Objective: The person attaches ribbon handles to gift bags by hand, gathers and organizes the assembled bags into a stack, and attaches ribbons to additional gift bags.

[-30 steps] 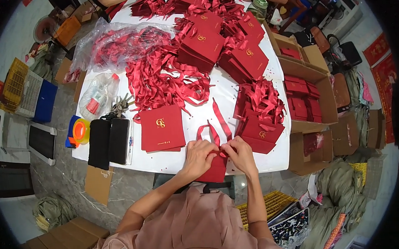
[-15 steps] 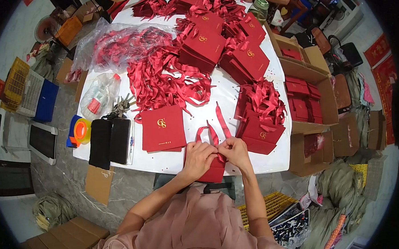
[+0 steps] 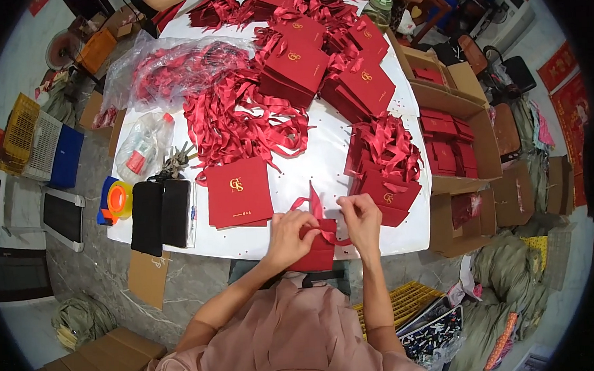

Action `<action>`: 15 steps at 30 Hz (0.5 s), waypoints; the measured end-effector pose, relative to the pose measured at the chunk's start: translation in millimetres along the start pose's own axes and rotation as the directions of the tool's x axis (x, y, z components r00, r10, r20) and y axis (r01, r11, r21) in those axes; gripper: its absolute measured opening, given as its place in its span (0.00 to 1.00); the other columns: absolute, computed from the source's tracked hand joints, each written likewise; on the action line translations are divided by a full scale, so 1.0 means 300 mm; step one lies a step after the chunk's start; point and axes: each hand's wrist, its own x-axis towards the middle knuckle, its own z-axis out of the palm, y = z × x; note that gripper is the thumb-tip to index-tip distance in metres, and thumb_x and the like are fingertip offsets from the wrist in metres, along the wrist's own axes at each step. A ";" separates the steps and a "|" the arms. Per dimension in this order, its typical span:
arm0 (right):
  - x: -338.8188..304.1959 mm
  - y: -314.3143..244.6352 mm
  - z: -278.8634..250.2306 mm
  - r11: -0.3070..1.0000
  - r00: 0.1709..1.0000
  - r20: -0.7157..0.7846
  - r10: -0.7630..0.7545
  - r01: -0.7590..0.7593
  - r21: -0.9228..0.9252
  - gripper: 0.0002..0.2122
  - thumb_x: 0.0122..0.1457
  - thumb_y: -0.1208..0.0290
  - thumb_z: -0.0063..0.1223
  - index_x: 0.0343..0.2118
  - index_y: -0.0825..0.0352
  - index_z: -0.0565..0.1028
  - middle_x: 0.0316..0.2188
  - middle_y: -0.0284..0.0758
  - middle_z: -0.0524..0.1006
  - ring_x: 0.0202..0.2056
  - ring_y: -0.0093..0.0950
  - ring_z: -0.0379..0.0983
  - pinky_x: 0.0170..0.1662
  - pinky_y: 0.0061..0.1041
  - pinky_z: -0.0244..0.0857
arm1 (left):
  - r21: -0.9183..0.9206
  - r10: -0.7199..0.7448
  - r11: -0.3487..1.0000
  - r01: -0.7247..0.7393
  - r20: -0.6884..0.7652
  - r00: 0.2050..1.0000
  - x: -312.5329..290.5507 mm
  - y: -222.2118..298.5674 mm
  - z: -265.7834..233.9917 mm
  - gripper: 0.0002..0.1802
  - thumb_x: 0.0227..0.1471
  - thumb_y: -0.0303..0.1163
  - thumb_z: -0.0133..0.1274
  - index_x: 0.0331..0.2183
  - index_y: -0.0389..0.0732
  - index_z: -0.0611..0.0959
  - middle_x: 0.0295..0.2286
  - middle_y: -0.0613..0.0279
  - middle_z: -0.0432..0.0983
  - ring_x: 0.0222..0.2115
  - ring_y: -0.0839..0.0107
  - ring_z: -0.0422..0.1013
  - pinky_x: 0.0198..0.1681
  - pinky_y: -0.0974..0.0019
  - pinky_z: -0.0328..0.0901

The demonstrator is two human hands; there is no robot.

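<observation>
In front of me at the table's near edge is a small red gift bag (image 3: 318, 256). My left hand (image 3: 290, 240) grips its upper part, thumb and fingers closed on it. A red ribbon (image 3: 315, 201) rises from the bag's top, and another length curves out toward my right hand (image 3: 363, 224). That hand is raised just right of the bag, its thumb and forefinger pinched together; whatever is between them is too small to make out. Left of my left hand lies a short stack of flat red bags (image 3: 239, 193) with a gold emblem.
A heap of loose red ribbons (image 3: 241, 121) lies ahead, beside a plastic bag of ribbons (image 3: 172, 68). Ribboned bags (image 3: 389, 198) stand close on the right. Keys (image 3: 177, 162), a black phone (image 3: 177, 212) and tape rolls (image 3: 118, 198) sit left. Cartons (image 3: 484, 144) flank the right edge. People work at the far end.
My right hand has moved away from the bag's top, right and slightly up. The left hand keeps its grip. The ribbon beside the bag has shifted.
</observation>
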 end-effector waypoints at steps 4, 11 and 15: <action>-0.067 0.022 -0.113 0.987 0.990 0.109 0.090 -0.074 -0.145 0.14 0.62 0.64 0.55 0.26 0.71 0.79 0.20 0.41 0.71 0.23 0.35 0.70 0.29 0.32 0.62 | 0.014 -0.029 0.999 0.030 -0.054 0.998 0.012 -0.025 -0.017 0.09 0.47 0.31 0.63 0.32 0.45 0.79 0.29 0.67 0.78 0.34 0.67 0.74 0.43 0.62 0.56; -0.191 0.116 -0.120 0.901 0.846 0.311 0.434 -0.400 -0.169 0.23 0.65 0.53 0.50 0.27 0.70 0.83 0.21 0.39 0.80 0.24 0.31 0.75 0.29 0.32 0.67 | -0.035 -0.067 0.997 0.064 -0.093 0.993 0.035 -0.002 -0.021 0.10 0.46 0.30 0.64 0.31 0.44 0.79 0.28 0.66 0.77 0.32 0.68 0.74 0.43 0.62 0.56; -0.229 0.141 -0.095 0.624 0.648 0.469 0.601 -0.746 0.232 0.19 0.67 0.54 0.48 0.38 0.67 0.81 0.22 0.26 0.74 0.19 0.15 0.64 0.19 0.17 0.56 | -0.043 -0.060 0.998 0.055 -0.111 0.992 0.025 0.005 -0.029 0.10 0.46 0.30 0.64 0.31 0.44 0.79 0.28 0.66 0.77 0.32 0.68 0.74 0.43 0.62 0.56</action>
